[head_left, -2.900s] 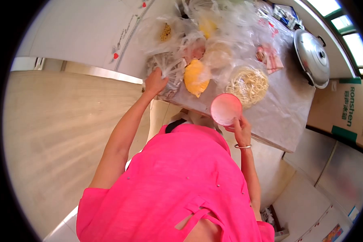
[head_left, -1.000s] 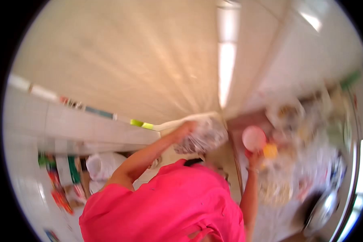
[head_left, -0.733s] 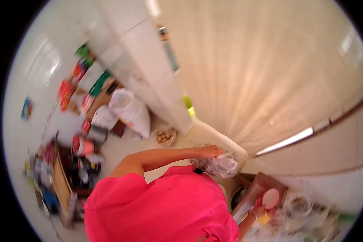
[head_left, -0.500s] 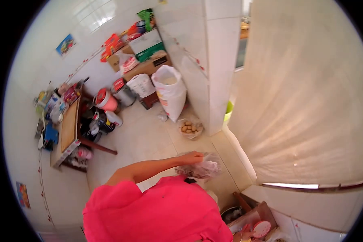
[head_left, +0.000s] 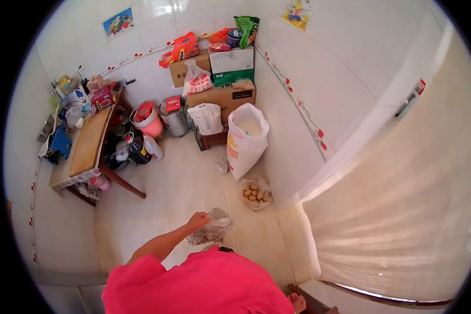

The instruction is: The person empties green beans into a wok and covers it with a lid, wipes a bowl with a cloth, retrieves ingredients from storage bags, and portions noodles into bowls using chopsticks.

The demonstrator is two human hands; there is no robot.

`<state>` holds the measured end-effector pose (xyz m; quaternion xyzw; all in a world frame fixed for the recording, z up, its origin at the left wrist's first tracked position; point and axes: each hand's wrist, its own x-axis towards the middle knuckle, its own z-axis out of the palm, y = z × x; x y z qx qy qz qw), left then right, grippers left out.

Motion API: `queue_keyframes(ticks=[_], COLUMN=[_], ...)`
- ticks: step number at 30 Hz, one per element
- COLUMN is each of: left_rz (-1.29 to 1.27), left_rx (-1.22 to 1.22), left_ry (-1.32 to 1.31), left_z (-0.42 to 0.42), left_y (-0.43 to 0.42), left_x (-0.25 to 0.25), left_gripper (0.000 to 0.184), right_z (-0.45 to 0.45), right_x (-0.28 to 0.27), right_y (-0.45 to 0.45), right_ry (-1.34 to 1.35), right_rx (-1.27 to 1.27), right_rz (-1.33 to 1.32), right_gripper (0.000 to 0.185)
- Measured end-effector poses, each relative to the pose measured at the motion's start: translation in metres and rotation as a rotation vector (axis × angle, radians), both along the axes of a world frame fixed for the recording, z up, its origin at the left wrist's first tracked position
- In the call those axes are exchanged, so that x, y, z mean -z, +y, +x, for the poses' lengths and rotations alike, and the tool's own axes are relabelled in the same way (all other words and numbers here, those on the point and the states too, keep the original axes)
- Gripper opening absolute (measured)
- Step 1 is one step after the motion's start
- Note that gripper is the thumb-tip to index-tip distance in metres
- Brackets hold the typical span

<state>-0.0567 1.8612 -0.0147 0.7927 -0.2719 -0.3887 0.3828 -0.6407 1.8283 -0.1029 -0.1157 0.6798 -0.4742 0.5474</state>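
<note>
My left hand (head_left: 198, 221) is closed around the gathered top of a clear plastic bag (head_left: 214, 228), which hangs in front of my pink shirt above the tiled floor. Dark and pale pieces show through the film, but I cannot make out what they are. Low in the picture, my right hand (head_left: 298, 302) shows only in part beside the shirt, near a brown wooden edge. Its fingers look curled, and whatever they may hold is hidden.
Potato-like round items fill a clear bag (head_left: 256, 195) on the floor near a large white sack (head_left: 246, 141). To the left is a wooden table (head_left: 91, 141), with bottles (head_left: 137, 150) beside it. Cardboard boxes (head_left: 227, 99) stand at the back; a pale curtain (head_left: 397, 220) hangs right.
My view has turned to the right wall and back corner. My left hand and its bag have shifted left in view. The round red-and-white item by my right hand is out of view.
</note>
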Motion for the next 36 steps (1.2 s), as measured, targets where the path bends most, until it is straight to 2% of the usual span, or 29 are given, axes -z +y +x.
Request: queue_keyframes(ticks=[1, 2, 5, 7, 14, 18, 24, 30, 34, 36], left_rz=[0.013, 0.001, -0.015, -0.015, 0.017, 0.011, 0.051, 0.133, 0.239, 0.279], left_rx=[-0.023, -0.057, -0.150, -0.220, -0.425, -0.582, -0.714, -0.879, -0.973, -0.968], left_ry=[-0.012, 0.029, 0.109, 0.123, 0.098, 0.111, 0.008, -0.056, -0.078, -0.046], left_z=[0.017, 0.032, 0.077, 0.107, 0.194, 0.245, 0.304, 0.360, 0.397, 0.426], left_y=[0.004, 0.011, 0.029, 0.035, 0.058, 0.055, 0.060, 0.071, 0.074, 0.084], left_x=[0.008, 0.011, -0.003, -0.008, 0.031, 0.032, 0.031, 0.050, 0.048, 0.064], left_gripper=[0.022, 0.022, 0.022, 0.023, 0.021, 0.021, 0.021, 0.021, 0.022, 0.023], right_z=[0.030, 0.062, 0.174, 0.240, 0.391, 0.444, 0.566, 0.720, 0.833, 0.891], right_x=[-0.008, -0.025, -0.062, -0.071, -0.113, -0.104, -0.107, -0.137, -0.178, -0.185], right_y=[-0.022, -0.043, -0.089, -0.119, -0.192, -0.245, -0.339, -0.430, -0.462, -0.475], right_ry=[0.088, -0.031, -0.042, -0.016, 0.060, 0.104, 0.051, 0.090, 0.079, 0.101], right_rx=[-0.005, -0.063, -0.244, -0.408, -0.781, -0.839, -0.942, -1.212, -1.261, -1.279], right_rz=[-0.016, -0.026, 0.050, 0.001, -0.114, -0.070, -0.185, -0.367, -0.410, -0.448], right_gripper=[0.031, 0.027, 0.028, 0.030, 0.031, 0.029, 0.031, 0.031, 0.030, 0.030])
